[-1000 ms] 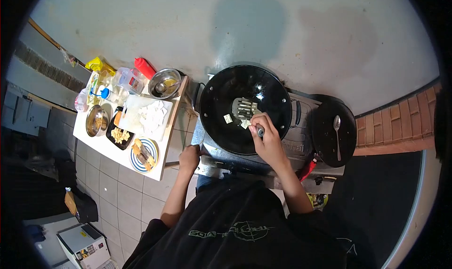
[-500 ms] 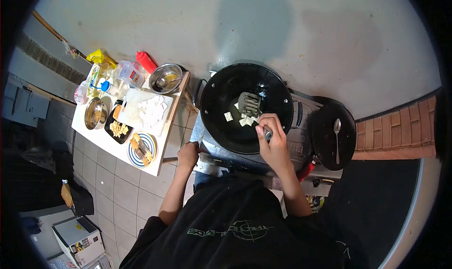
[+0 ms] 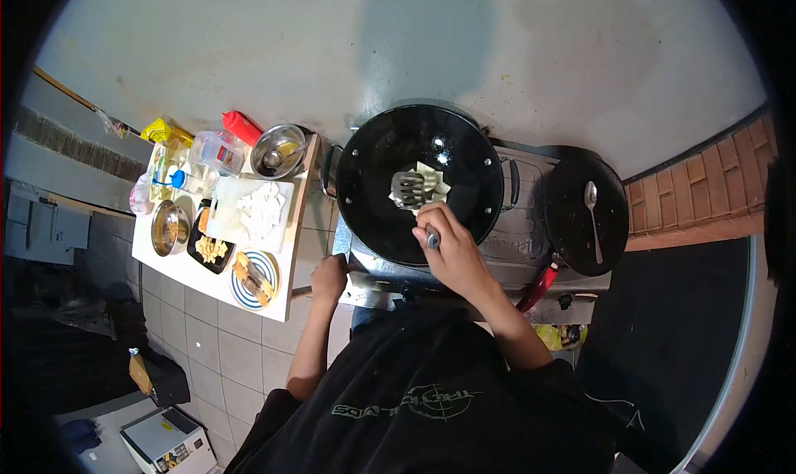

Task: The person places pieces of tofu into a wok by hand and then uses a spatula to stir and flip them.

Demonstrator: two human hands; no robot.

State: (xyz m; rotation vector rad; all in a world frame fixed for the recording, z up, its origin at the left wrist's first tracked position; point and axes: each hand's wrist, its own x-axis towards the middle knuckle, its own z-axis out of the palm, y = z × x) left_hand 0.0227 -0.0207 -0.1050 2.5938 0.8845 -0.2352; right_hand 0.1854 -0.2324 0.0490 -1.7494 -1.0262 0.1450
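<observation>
Your right arm reaches forward from the shoulder, elbow bent, with the forearm angled up and to the left so that your right hand (image 3: pixel 449 252) sits over the near rim of the wok (image 3: pixel 377 155). The back of that hand faces the camera and its fingers are curled tightly round the handle of the spatula (image 3: pixel 408 189), with the end of the handle showing between thumb and forefinger. The slotted blade of the spatula lies in the middle of the wok, tilted away from you, and it is touching a small heap of pale white pieces (image 3: pixel 433 180) that sit just beside and partly under it. The wok stands on the stove (image 3: pixel 518 243). Your left arm hangs lower, bent at the elbow, and your left hand (image 3: pixel 330 277) rests at the stove's front left corner, just beside the edge of the side table (image 3: pixel 286 304). Its fingers are folded in, knuckles up, but you cannot tell whether they clasp the edge or only lean on it. To the right of the wok a dark round lid (image 3: pixel 572 242) carries a spoon (image 3: pixel 591 217). On the side table are a cutting board (image 3: pixel 249 213), a metal bowl (image 3: pixel 280 150) and a striped plate (image 3: pixel 255 277).
</observation>
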